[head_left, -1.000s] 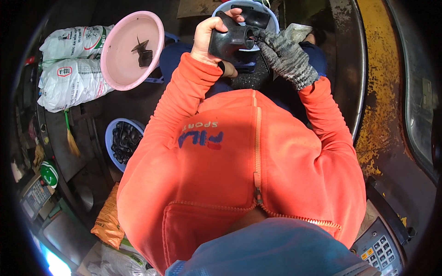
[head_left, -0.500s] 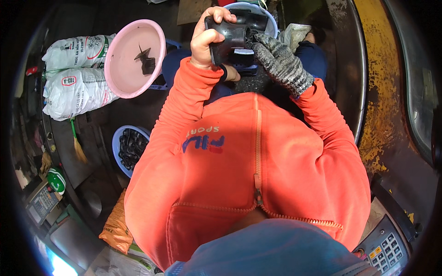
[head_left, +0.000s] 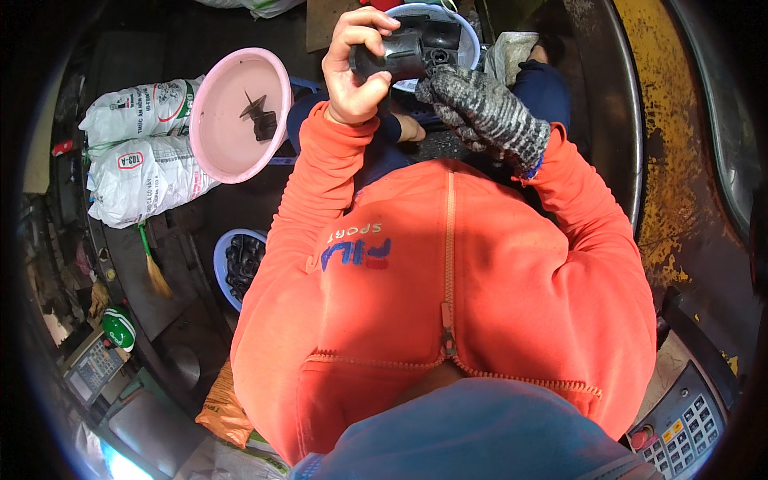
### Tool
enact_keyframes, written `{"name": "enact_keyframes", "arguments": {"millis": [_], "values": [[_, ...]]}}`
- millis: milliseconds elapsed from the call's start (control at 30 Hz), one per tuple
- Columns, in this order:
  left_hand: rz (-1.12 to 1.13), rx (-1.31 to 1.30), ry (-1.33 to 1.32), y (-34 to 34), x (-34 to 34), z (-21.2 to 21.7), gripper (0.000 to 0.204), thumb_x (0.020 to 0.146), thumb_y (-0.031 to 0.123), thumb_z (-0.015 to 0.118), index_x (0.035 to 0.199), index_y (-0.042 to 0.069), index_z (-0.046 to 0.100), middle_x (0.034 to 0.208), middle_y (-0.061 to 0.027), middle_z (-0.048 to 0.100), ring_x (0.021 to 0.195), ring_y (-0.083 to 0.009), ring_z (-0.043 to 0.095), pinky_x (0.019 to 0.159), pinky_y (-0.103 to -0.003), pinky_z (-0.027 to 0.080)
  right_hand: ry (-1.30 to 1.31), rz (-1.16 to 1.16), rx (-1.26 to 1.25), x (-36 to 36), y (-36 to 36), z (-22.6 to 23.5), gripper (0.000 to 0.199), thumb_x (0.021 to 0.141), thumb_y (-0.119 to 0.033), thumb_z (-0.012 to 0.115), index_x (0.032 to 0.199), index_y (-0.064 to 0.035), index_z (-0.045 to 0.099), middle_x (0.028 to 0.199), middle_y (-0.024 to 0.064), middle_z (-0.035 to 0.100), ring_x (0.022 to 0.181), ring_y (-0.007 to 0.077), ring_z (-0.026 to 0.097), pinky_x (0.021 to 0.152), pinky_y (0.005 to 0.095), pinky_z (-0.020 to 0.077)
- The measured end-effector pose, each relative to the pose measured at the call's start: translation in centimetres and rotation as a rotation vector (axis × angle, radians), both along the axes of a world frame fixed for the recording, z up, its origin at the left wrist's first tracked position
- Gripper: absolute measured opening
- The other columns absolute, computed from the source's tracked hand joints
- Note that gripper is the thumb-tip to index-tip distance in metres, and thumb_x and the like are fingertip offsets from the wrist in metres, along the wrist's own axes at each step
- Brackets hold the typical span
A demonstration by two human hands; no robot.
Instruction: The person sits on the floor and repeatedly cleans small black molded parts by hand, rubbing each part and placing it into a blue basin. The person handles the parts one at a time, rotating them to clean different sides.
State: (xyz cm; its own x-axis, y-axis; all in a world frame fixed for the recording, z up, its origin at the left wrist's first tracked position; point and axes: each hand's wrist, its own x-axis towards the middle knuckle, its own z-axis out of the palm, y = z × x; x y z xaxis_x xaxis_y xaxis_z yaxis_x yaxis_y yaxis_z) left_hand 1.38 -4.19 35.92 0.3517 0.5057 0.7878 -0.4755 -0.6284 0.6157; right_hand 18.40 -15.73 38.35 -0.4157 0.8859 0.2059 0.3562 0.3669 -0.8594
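Note:
My bare left hand [head_left: 352,76] grips a black pipe fitting [head_left: 390,58] with its fingers wrapped round it. The fitting is held on its side, one end toward the right. A grey knitted glove covers my right hand [head_left: 484,112], just below and right of that end. Its fingers are curled together, and whatever they hold, if anything, is hidden. Behind the hands stands a light blue basin [head_left: 474,48] with several black fittings [head_left: 442,36] inside.
A pink basin [head_left: 210,112] with dark scraps [head_left: 262,120] sits at left, beside white sacks [head_left: 144,172]. Below it, another blue basin [head_left: 222,272] holds black parts. A small broom [head_left: 156,272] lies nearby. At right runs a rusty yellow metal panel [head_left: 660,120].
The fitting has been turned in my left hand and now shows a narrower side. My gloved right hand has moved slightly down, away from the fitting's end.

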Motion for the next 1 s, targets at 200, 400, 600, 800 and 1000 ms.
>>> {"name": "enact_keyframes", "arguments": {"millis": [200, 400, 600, 800, 1000], "values": [[0.262, 0.25, 0.154, -0.1, -0.2, 0.5, 0.05, 0.055, 0.006, 0.052, 0.105, 0.003, 0.057, 0.111, -0.0158, 0.055, 0.112, -0.0325, 0.047, 0.098, -0.045, 0.036, 1.412, 0.089, -1.263, 0.9, 0.6, -0.3, 0.024, 0.09, -0.016, 0.058, 0.11, -0.003, 0.058, 0.097, 0.0107, 0.064, 0.09, 0.0166, 0.063, 0.068, 0.0221, 0.0536], [0.223, 0.23, -0.065, -0.6, 1.4, -0.6, 0.084, 0.061, 0.02, 0.066, 0.135, 0.001, 0.03, 0.136, -0.0192, 0.027, 0.12, -0.0294, 0.042, 0.098, -0.04, 0.037, 1.228, -0.178, -0.888, 0.4, 2.5, -1.3, 0.039, 0.085, -0.018, 0.066, 0.119, -0.0075, 0.051, 0.107, 0.0077, 0.06, 0.097, 0.0195, 0.061, 0.074, 0.032, 0.0554], [-0.428, -0.74, -0.164, -3.1, 0.4, -1.0, 0.117, 0.069, 0.073, 0.057, 0.147, 0.016, -0.009, 0.154, -0.0094, 0.001, 0.138, -0.0269, 0.019, 0.108, -0.043, 0.025, -0.205, -0.225, 0.419, 1.4, 3.7, 0.3, 0.043, 0.079, -0.023, 0.069, 0.119, -0.0147, 0.058, 0.115, 0.0083, 0.06, 0.107, 0.0254, 0.057, 0.09, 0.0376, 0.0463], [-0.709, -1.261, -0.218, -2.8, -0.4, -2.4, 0.063, 0.081, 0.04, 0.049, 0.133, 0.005, 0.04, 0.136, -0.0121, 0.042, 0.124, -0.0323, 0.042, 0.097, -0.065, 0.032, -0.166, -0.181, 0.184, 2.2, 4.3, -0.7, 0.043, 0.084, -0.027, 0.063, 0.124, -0.0136, 0.055, 0.116, 0.0073, 0.06, 0.105, 0.0233, 0.058, 0.091, 0.0374, 0.0457], [-0.68, -1.281, -0.204, -1.2, -1.5, -3.1, 0.077, 0.069, 0.033, 0.054, 0.136, 0.003, 0.034, 0.135, -0.0299, 0.036, 0.122, -0.047, 0.039, 0.095, -0.062, 0.035, -0.174, -0.252, 0.21, 3.1, 4.2, -2.8, 0.038, 0.087, -0.02, 0.054, 0.124, -0.0083, 0.052, 0.117, 0.0086, 0.057, 0.104, 0.0281, 0.059, 0.081, 0.035, 0.0512]]}}
